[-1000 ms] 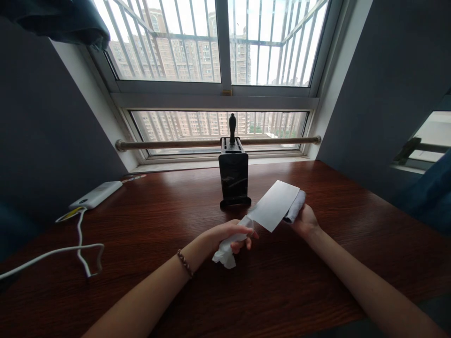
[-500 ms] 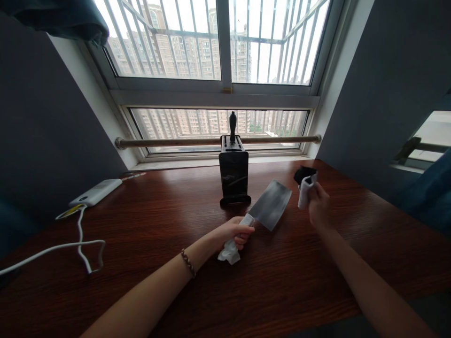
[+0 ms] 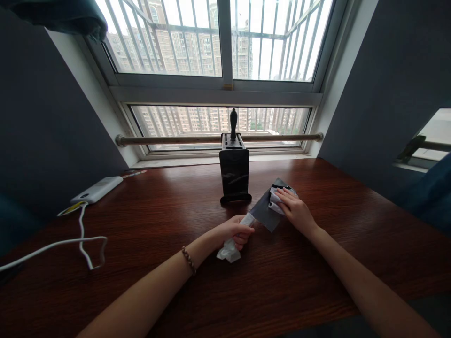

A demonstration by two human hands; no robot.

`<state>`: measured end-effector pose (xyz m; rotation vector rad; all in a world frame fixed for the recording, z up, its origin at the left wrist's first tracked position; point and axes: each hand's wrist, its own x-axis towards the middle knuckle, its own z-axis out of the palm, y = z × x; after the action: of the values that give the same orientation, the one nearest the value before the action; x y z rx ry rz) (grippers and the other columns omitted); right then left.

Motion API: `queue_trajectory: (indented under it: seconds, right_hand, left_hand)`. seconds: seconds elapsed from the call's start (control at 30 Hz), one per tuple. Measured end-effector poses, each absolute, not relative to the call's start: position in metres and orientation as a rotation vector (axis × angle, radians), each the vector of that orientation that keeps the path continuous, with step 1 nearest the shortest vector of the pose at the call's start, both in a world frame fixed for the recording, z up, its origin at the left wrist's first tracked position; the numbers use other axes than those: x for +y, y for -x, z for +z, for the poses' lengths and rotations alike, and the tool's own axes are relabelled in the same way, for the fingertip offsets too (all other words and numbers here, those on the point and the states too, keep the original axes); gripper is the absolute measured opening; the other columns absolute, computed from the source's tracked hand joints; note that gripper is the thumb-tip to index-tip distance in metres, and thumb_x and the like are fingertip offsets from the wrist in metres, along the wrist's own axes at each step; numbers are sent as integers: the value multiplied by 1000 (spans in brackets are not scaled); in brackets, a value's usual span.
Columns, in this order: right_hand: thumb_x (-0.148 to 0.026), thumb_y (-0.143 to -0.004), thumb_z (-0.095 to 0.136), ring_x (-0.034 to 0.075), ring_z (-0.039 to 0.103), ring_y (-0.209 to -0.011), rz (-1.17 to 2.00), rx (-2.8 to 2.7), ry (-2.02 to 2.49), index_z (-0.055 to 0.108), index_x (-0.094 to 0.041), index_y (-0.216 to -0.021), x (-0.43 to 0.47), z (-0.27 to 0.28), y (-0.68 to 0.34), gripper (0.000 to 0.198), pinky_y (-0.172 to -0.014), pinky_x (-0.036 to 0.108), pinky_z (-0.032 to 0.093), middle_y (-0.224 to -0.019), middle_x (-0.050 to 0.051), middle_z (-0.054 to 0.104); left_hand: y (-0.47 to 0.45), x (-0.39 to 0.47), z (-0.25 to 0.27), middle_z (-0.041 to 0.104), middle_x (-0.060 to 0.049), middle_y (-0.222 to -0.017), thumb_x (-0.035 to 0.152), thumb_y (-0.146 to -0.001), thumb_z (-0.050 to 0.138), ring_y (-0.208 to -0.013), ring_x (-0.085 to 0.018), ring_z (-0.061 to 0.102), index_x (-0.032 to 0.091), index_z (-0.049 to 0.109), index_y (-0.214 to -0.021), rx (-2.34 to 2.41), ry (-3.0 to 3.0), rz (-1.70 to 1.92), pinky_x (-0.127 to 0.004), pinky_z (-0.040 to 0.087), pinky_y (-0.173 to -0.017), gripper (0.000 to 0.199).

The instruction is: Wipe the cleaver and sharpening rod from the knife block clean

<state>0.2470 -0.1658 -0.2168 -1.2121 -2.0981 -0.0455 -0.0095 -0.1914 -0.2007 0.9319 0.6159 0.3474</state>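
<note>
My left hand (image 3: 237, 231) is closed around the handle of a cleaver (image 3: 265, 213), whose handle is wrapped in white plastic or paper. The wide grey blade points away to the right, just above or on the table; I cannot tell which. Pressed on the far part of the blade is a black-and-white cloth (image 3: 275, 199), with my right hand (image 3: 294, 206) closed over it. The fingers lie across the cloth and cover part of the blade. Behind the cleaver, a black knife block (image 3: 234, 174) stands upright with one black-handled knife (image 3: 233, 124) in it.
The brown wooden table (image 3: 169, 197) reaches to the window sill. At the left lies a white power bank (image 3: 97, 189) with a white cable (image 3: 81, 234) trailing off the left side. A horizontal rail (image 3: 169, 140) crosses the window behind the knife block.
My right hand has brought the cloth leftward from beside the cleaver onto its blade. My left hand keeps its grip in nearly the same place.
</note>
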Motion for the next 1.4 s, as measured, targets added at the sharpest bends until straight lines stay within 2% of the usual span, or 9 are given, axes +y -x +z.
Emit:
queue_trajectory:
  seconds: [0.27, 0.47, 0.67, 0.83, 0.97, 1.2, 1.33, 1.4]
  right_hand:
    - [-22, -94, 44, 18, 29, -134, 138, -2395, 848, 53, -17, -127, -192, -210, -218, 35, -110, 36, 30, -138, 3, 44]
    - [-21, -95, 40, 21, 29, -134, -23, -2226, 1048, 52, -12, -128, -186, -211, -224, 36, -110, 40, 30, -137, 7, 45]
    - [-10, -92, 37, 19, 24, -136, 116, -2492, 752, 41, -17, -136, -201, -205, -208, 45, -111, 40, 28, -141, 4, 41]
    - [-13, -94, 36, 20, 32, -133, 117, -2434, 763, 46, -19, -131, -198, -204, -207, 39, -108, 40, 31, -135, 5, 48]
    - [-18, -95, 36, 20, 34, -131, 30, -2251, 939, 52, -19, -124, -180, -206, -226, 33, -107, 40, 32, -129, 5, 53]
    - [-23, -93, 36, 23, 39, -126, -58, -1956, 1229, 54, -19, -120, -152, -209, -266, 33, -106, 42, 31, -127, 6, 54]
    - [-27, -93, 32, 28, 55, -105, -37, -1835, 1378, 54, -16, -120, -148, -210, -276, 36, -90, 42, 42, -117, 13, 58]
    - [-27, -92, 32, 30, 58, -97, -22, -1779, 1450, 54, -16, -119, -147, -211, -279, 37, -83, 42, 44, -109, 15, 61]
  left_hand:
    - [9, -192, -199, 29, 11, -47, 24, -74, 64, -37, -1, 19, 20, 41, -80, 599, -1005, 301, -16, 22, -38, 24]
    - [9, -192, -200, 33, 12, -46, 27, -71, 69, -37, -2, 20, 24, 37, -84, 618, -1044, 283, -16, 23, -38, 34]
    - [8, -195, -201, 35, 12, -48, 29, -69, 70, -37, -3, 26, 23, 36, -83, 667, -1093, 276, -16, 25, -38, 38]
    - [8, -196, -201, 36, 12, -47, 27, -70, 68, -37, -3, 27, 24, 36, -87, 703, -1132, 277, -16, 26, -39, 36]
    - [8, -197, -200, 35, 12, -47, 24, -72, 64, -36, -3, 25, 24, 37, -89, 667, -1150, 270, -16, 27, -37, 33]
    - [9, -198, -199, 33, 11, -46, 19, -73, 61, -36, -3, 24, 22, 41, -92, 650, -1190, 250, -16, 27, -34, 29]
    - [8, -198, -199, 33, 11, -45, 19, -72, 62, -36, -4, 26, 22, 41, -92, 662, -1198, 238, -16, 28, -34, 30]
    - [8, -197, -199, 33, 11, -45, 19, -71, 63, -35, -4, 26, 22, 41, -92, 662, -1192, 240, -16, 28, -35, 30]
